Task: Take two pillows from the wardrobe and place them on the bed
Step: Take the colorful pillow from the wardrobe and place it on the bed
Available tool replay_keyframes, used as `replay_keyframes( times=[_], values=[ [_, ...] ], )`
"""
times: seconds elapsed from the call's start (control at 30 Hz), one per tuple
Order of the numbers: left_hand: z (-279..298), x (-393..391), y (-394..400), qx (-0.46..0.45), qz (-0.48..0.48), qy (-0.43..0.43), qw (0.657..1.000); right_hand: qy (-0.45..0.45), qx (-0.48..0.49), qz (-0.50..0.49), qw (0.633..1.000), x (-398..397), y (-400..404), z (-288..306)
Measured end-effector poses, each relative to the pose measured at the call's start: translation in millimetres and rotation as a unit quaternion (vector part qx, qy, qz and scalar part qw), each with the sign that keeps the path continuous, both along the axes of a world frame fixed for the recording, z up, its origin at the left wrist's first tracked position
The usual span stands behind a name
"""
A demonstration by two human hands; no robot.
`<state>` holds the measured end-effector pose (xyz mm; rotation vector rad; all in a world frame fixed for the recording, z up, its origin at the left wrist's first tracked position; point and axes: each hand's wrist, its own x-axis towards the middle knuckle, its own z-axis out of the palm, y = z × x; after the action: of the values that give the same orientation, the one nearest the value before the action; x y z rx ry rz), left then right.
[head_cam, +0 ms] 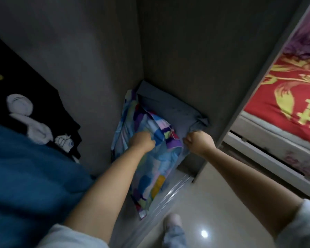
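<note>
Left grip [141,141] fisted on patterned pillow [150,167]; right grip [198,141] on grey pillow [168,106].

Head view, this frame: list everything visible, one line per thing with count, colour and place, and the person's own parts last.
patterned pillow: one, blue with multicoloured patches, hanging out of the wardrobe's bottom corner
grey pillow: one, dark grey, on the wardrobe floor behind the patterned one
wardrobe: one, grey panels, centre
black garment: one, black with white cartoon print, hanging left
blue fabric: one, dark blue, lower left
bed cover: one, red with gold motifs, right
floor: pale glossy tiles, bottom
foot: one, pale footwear, bottom centre
left hand: closed on the patterned pillow
right hand: fisted on the grey pillow's edge
</note>
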<state>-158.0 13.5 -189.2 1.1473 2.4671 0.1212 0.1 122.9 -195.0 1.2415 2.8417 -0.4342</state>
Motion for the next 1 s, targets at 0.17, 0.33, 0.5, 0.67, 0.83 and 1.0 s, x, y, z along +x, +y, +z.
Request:
replay_keyframes(
  times=[0.17,0.33,0.5,0.67,0.83,1.0],
  values=[
    [-31.9,-40.0,70.5,-0.003,0.009,-0.031,0.999,-0.015,-0.113,-0.035,0.993,-58.5,69.0,-46.8],
    [-78.3,-68.7,91.6,-0.043,0.017,-0.021,0.999,-0.034,-0.211,-0.085,0.973,-118.3,106.0,-102.8],
    [-121.4,-81.7,95.2,-0.017,0.050,0.016,0.998,-0.069,-0.232,-0.128,0.962,-146.2,108.5,-156.6],
    [-143.9,-99.9,142.5,0.089,-0.006,0.017,0.996,-0.050,-0.175,-0.066,0.981,-142.8,113.5,-183.6],
    [-166.0,-116.0,194.1,-0.041,-0.197,0.095,0.975,-0.018,-0.062,0.067,0.996,-129.8,117.2,-178.2],
    [-164.0,-122.5,193.8,-0.165,-0.288,0.110,0.937,-0.023,-0.073,0.153,0.985,-105.9,113.9,-173.6]
  ],
)
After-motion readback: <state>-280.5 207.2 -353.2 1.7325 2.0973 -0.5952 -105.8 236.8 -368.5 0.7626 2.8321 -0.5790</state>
